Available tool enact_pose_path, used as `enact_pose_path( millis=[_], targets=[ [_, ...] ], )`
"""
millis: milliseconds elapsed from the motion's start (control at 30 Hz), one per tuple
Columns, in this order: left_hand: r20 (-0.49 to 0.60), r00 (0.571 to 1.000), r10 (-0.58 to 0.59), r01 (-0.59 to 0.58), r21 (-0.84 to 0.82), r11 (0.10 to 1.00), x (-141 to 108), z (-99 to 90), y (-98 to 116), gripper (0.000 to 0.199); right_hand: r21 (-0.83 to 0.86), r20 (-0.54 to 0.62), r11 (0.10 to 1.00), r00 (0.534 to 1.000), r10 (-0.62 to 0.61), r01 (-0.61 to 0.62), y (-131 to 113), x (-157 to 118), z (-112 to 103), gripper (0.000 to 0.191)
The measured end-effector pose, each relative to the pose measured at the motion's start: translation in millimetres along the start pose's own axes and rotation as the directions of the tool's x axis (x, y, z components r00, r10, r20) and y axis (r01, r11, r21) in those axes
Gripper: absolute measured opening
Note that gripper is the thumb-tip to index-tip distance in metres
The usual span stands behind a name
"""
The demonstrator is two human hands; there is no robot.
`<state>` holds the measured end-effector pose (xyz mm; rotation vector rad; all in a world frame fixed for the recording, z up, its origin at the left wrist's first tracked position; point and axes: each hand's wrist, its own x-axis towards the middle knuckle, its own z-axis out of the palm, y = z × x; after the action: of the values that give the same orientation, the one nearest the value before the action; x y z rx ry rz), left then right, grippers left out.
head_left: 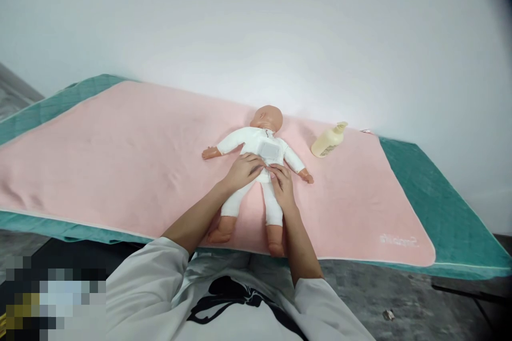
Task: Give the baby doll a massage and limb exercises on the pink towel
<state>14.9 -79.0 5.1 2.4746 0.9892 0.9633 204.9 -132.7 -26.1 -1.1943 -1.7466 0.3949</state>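
Observation:
A baby doll (250,141) in a white cloth suit lies belly down, its bare head turned to the left and its arms spread. My left hand (245,169) is on its lower back, with fingers and thumb brought together at the cloth near the middle. From the other side, my right hand (283,184) does likewise, its bent fingertips almost meeting those of the left. The small fold of cloth under my fingertips is mostly hidden. Just above my hands, a pale rectangular patch (269,149) shows on the doll's back.
A cream pump bottle (328,141) lies tilted to the right of the doll. The pink blanket (120,160) covers much of the green padded table (436,197), which meets a white wall (256,26) behind. A small object (388,315) is on the grey floor.

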Motion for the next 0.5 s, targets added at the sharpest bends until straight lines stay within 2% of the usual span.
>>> enact_pose_path(
  millis=[200, 333, 500],
  targets=[
    [-0.125, 0.992, 0.016, -0.018, -0.018, 1.000, -2.7, 1.3, -1.3, 0.022, -0.010, -0.004, 0.999, 0.999, -0.046, 0.046, -2.4, -0.6, -1.6, 0.032],
    [-0.126, 0.992, 0.011, -0.013, -0.020, 1.000, -2.7, 1.5, -1.2, 0.022, -0.021, 0.020, 0.997, 0.997, -0.071, 0.071, -3.6, 1.5, -1.6, 0.034],
    [-0.099, 0.995, 0.016, -0.016, 0.002, 1.000, -1.3, 1.3, -0.3, 0.024, -0.034, 0.028, 0.999, 0.999, -0.029, 0.030, -2.6, 2.6, -0.3, 0.036]
  ],
)
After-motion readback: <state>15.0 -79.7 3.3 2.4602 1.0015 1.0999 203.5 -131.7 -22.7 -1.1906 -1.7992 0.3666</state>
